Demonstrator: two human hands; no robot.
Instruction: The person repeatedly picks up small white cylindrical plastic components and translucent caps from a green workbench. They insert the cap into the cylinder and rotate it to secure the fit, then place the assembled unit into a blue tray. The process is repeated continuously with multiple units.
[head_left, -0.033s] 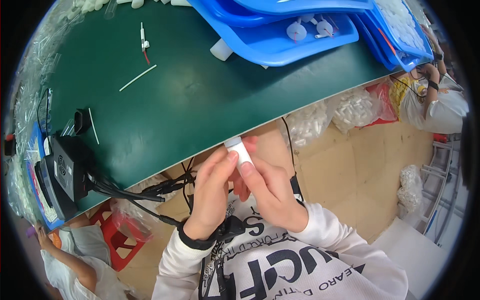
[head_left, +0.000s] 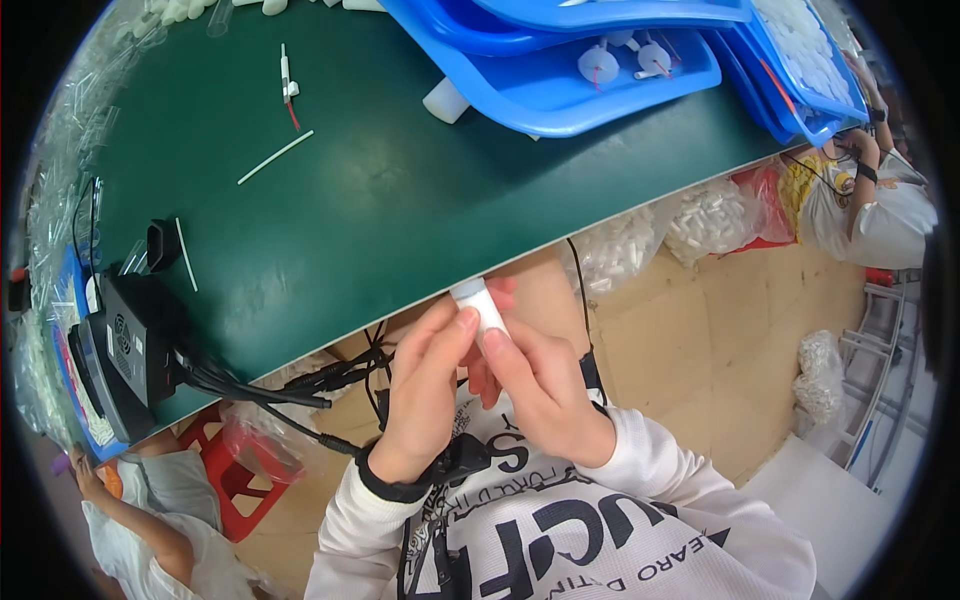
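Note:
Just off the table's near edge, both hands are closed around a short white plastic tube with a paler, greyish far end. My left hand pinches it from the left, the thumb lying along its side. On the other side, the thumb of my right hand presses at the tube's near end. Several fingers are curled underneath, and the lower part of the tube is hidden by them.
A green table carries a thin white stick, a small white part with a red tip and a white cylinder. Blue trays stand at the back right. A black device with cables sits left. Co-workers are at both sides.

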